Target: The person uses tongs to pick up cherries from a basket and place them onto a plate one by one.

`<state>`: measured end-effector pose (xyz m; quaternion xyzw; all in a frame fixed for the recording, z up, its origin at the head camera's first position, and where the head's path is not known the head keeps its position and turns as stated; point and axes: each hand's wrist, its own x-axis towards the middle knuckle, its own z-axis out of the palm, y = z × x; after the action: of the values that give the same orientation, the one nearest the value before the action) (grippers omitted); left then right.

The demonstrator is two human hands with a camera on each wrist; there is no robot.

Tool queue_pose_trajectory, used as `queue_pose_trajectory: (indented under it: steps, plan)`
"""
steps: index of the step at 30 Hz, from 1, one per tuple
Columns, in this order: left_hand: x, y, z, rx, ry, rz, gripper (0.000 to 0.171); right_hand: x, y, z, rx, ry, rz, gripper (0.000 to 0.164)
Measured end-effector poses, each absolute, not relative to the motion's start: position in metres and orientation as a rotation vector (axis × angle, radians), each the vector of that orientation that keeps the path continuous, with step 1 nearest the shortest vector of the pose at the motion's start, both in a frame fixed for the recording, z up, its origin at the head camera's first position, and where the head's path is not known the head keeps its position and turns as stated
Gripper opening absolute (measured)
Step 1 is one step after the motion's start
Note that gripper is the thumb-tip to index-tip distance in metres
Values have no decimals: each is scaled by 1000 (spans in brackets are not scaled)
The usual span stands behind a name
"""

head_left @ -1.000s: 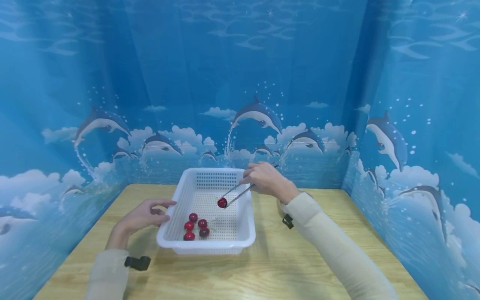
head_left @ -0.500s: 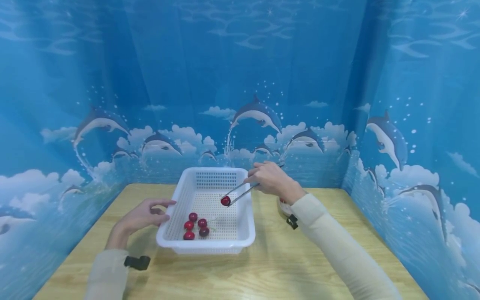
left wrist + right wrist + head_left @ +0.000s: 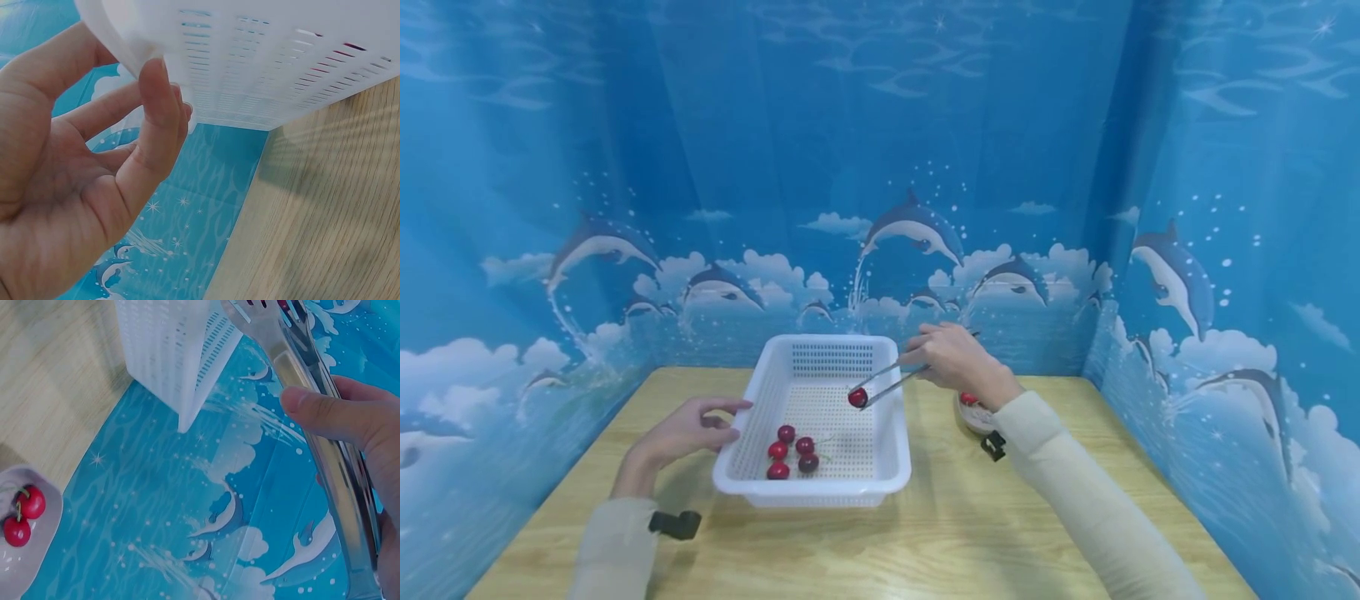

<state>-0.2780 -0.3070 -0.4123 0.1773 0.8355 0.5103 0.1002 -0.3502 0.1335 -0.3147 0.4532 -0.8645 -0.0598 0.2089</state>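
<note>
My right hand (image 3: pixel 955 358) grips metal tongs (image 3: pixel 312 425) with slotted ends. Between the tong tips is a red cherry (image 3: pixel 857 397), raised over the right part of a white perforated plastic basket (image 3: pixel 812 487). Toward the basket's front left lie several loose cherries (image 3: pixel 778 451), some with green stems. My left hand (image 3: pixel 688 435) pinches the basket's left rim, thumb on one side and finger on the other in the left wrist view.
To the right of the basket, partly behind my right wrist, stands a small white bowl (image 3: pixel 47 481) with two cherries (image 3: pixel 25 515) visible. The wooden table (image 3: pixel 850 558) is backed by a blue dolphin curtain (image 3: pixel 880 167).
My right hand has shifted right with the tongs, carrying the cherry a little toward the basket's right side. More of the small bowl shows now. My left hand has stayed in place.
</note>
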Motion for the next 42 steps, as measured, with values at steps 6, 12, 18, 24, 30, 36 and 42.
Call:
queue_pose_trajectory:
  steps: [6, 12, 18, 24, 30, 36, 42]
  plan:
    - [-278, -307, -411, 525, 2469, 1508, 61, -349, 146, -313, 1225, -2462, -189, 37]
    - [-278, -307, -412, 538, 2469, 1503, 60, -348, 162, -311, 1211, -2461, -207, 39]
    - [-278, -307, -412, 518, 2477, 1499, 60, -346, 178, -308, 1187, -2456, -198, 41]
    - [-277, -305, -411, 466, 2491, 1500, 61, -346, 195, -305, 1154, -2446, -166, 39]
    - [-276, -303, -411, 451, 2496, 1499, 60, -347, 210, -303, 1132, -2430, -200, 36]
    - [-276, -303, -411, 454, 2494, 1502, 60, -349, 226, -304, 1109, -2434, -233, 36]
    - [-276, -303, -411, 452, 2494, 1499, 61, -351, 242, -306, 1081, -2437, -254, 35]
